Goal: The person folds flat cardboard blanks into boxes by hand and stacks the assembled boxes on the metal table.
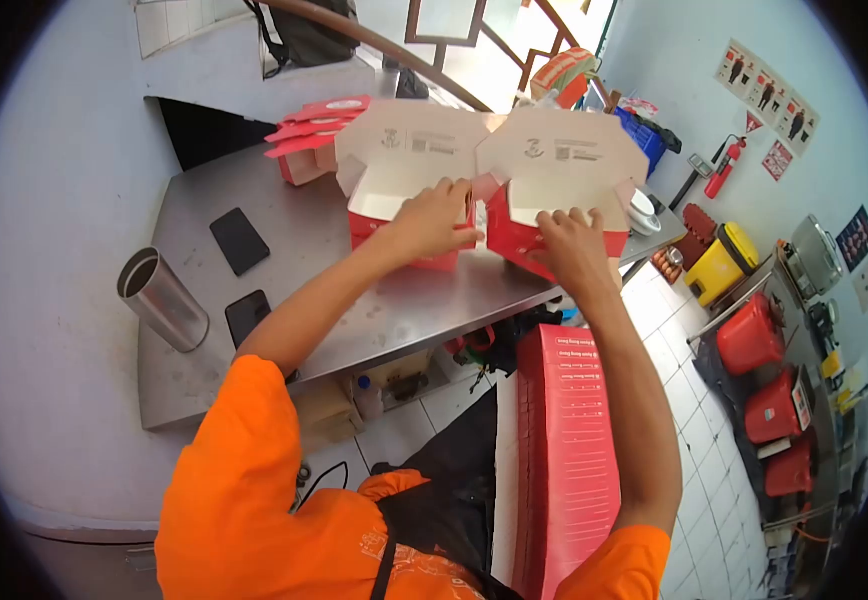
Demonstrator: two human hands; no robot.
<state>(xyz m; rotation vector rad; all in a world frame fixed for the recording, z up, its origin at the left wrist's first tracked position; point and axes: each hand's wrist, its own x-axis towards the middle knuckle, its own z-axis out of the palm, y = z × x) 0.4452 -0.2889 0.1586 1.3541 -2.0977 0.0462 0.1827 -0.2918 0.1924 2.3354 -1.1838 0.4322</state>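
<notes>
Two red cardboard food boxes with white insides stand side by side on the steel table, their lids raised behind them. The left box [366,228] has my left hand [434,222] at its right front corner, fingers over the rim and thumb outside. At the right box [509,232], my right hand [576,245] has its fingers hooked over the front rim and its thumb against the outer front wall. Both lids [419,135] show small print and a square code. My hands partly hide the front walls.
Several more red boxes [309,165] are stacked behind on the left. Two dark phones [240,241] and a steel tumbler [164,300] occupy the table's [304,235] left side. Flat red cartons [569,440] are piled below its front edge. White bowls [642,210] sit at the right end.
</notes>
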